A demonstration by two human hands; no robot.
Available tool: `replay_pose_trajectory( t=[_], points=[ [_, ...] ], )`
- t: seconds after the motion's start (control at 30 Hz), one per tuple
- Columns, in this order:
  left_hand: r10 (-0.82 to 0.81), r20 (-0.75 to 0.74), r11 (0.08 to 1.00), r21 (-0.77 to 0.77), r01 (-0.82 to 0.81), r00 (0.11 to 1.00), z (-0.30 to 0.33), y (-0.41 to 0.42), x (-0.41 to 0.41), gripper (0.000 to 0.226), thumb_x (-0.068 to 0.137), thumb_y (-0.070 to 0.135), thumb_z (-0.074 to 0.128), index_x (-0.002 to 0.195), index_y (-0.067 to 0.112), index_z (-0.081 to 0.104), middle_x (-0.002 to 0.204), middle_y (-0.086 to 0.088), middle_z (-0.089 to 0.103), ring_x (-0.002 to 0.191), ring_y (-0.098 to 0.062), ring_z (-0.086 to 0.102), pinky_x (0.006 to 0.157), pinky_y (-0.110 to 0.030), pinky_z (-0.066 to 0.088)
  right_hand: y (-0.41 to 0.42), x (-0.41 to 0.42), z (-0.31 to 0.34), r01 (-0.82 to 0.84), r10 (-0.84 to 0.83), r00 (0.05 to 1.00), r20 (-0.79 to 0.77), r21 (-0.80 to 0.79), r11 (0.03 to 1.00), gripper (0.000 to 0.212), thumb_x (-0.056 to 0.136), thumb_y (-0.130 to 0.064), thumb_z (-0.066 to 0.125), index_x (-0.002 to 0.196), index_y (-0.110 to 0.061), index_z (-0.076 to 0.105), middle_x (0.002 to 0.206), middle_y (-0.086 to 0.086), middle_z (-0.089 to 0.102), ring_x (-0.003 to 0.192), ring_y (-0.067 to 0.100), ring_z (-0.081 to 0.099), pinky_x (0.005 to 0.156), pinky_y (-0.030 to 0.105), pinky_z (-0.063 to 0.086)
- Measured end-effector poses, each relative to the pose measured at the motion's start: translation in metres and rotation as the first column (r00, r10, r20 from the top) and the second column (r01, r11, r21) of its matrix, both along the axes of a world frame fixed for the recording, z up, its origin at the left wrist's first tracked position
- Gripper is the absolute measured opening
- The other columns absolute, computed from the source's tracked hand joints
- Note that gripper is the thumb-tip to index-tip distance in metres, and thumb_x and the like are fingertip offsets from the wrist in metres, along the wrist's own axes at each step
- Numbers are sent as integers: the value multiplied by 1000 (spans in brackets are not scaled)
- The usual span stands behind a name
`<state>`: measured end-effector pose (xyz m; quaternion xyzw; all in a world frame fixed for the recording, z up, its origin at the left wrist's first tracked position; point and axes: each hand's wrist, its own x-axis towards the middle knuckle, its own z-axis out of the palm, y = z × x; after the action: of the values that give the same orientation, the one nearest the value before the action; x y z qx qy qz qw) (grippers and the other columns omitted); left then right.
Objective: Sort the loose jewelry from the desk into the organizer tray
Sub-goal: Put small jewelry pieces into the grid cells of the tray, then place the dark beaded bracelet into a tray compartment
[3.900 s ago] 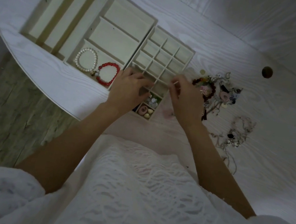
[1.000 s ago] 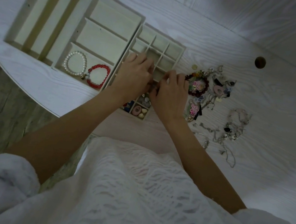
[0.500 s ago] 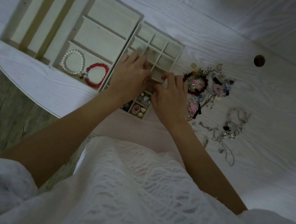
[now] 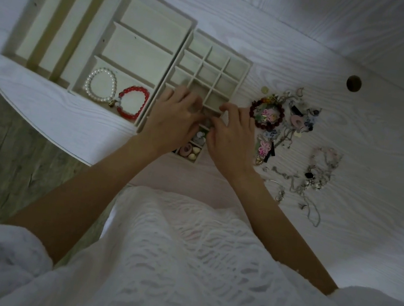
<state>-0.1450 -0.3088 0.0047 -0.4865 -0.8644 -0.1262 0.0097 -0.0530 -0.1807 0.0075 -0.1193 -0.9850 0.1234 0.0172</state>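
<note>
Both hands, the left hand [image 4: 174, 121] and right hand [image 4: 231, 136], are held with fingers curled over the small-grid tray [image 4: 235, 64]; whether anything is pinched cannot be told. The loose jewelry [image 4: 297, 139] lies on the counter [image 4: 337, 247] just to the right, nearer the right hand.

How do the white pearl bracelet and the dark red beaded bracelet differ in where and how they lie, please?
The white pearl bracelet lies inside the organizer tray, in a wide compartment; the dark red beaded bracelet lies loose on the desk, right of the tray. The pearl one touches only a bright red bracelet; the dark red one sits among a tangle of trinkets, some inside its ring. Both lie flat as closed rings.
</note>
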Motion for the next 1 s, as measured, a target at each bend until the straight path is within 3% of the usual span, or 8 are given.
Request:
replay_pose_trajectory(
  t=[0.3,0.43,0.53,0.67,0.73,0.83,0.93,1.0],
  points=[
    [-7,5,999,-33,7,1000,-2,0,0,29,86,24,45,98,21,71,98,-3,62,89,-26,51,72,-34,29,6,5,2,49,-65,994,-92,-161,986,25,83,-17,53,103,-11,67,116,9,58,107,24,44,87,32,33],
    [21,32,999,43,-22,999,-1,3,3,26,87,22,48,93,15,72,94,-6,63,87,-27,53,72,-33,32,43,16,11,234,-293,943,-154,-319,919,20,87,-13,55,104,-7,66,102,10,63,96,24,56,87,28,39],
    [61,83,984,165,-74,995,2,14,4,22,87,20,52,91,13,73,91,-7,65,85,-27,56,71,-35,40,83,23,9,420,-443,895,-41,-254,871,22,92,-24,55,107,-10,63,103,9,63,95,24,58,77,26,39],
    [50,229,957,266,-111,972,10,52,0,22,85,15,56,102,12,71,92,-7,65,83,-26,57,70,-31,45,111,16,1,512,-486,848,214,-88,855,43,93,-42,51,118,-7,53,116,12,56,106,28,53,78,32,40],
    [57,325,969,211,-131,944,15,76,-1,28,88,19,57,114,13,65,102,-7,65,91,-26,58,75,-31,44,113,7,-1,517,-489,837,244,-64,853,41,93,-41,51,113,-5,53,113,12,56,103,28,54,73,31,38],
    [121,457,992,-15,-128,881,13,111,-1,42,95,31,52,134,15,50,124,-8,56,114,-25,49,92,-33,38,114,1,-3,528,-494,837,235,-111,842,29,91,-32,55,106,-7,56,108,11,58,100,27,54,73,33,41],
    [121,317,977,-204,-58,941,5,131,-1,43,95,38,48,133,18,50,129,-9,52,120,-26,45,94,-35,37,111,6,0,491,-452,868,206,-210,846,25,90,-30,58,100,-7,54,101,11,57,93,27,53,75,37,43],
    [95,301,980,-198,-36,949,1,132,-1,37,92,36,53,125,19,58,125,-8,54,117,-27,45,91,-36,37,108,12,5,460,-427,888,170,-328,825,23,90,-29,59,97,-7,53,94,9,57,87,25,55,73,39,45]
  ],
)
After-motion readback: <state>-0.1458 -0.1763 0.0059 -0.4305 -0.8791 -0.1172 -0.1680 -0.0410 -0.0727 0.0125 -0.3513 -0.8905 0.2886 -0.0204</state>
